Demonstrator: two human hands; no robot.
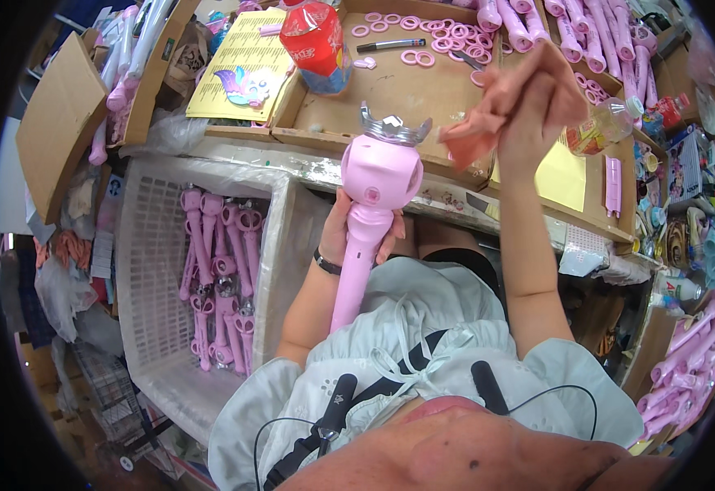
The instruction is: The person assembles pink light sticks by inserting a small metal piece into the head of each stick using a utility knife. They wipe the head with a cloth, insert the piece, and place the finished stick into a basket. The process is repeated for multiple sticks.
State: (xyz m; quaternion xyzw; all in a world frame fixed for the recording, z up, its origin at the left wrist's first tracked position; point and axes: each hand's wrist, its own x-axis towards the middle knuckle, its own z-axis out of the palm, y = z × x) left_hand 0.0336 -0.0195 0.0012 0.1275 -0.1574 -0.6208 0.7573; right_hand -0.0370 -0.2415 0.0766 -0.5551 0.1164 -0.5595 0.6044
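My left hand (pixel 335 232) is wrapped round the neck of a pink toy wand (pixel 371 182), fingers showing on both sides of it. The wand is upright, its round head topped by a silver crown (pixel 393 129) and its long handle pointing down toward my lap. Raised at the right, my right hand (pixel 531 127) grips a crumpled orange cloth (pixel 474 131). The cloth hangs above the cardboard tray on the bench, apart from the wand. Part of the right hand's fingers is hidden by the cloth.
A white plastic basket (pixel 146 278) at my left holds several pink wands (pixel 220 274). The cardboard tray (pixel 406 90) has pink rings (pixel 460 37) and a marker (pixel 390 44). Beside it stand a red-labelled bottle (pixel 315 41) and yellow paper (pixel 239 61). More pink handles (pixel 685 360) lie right.
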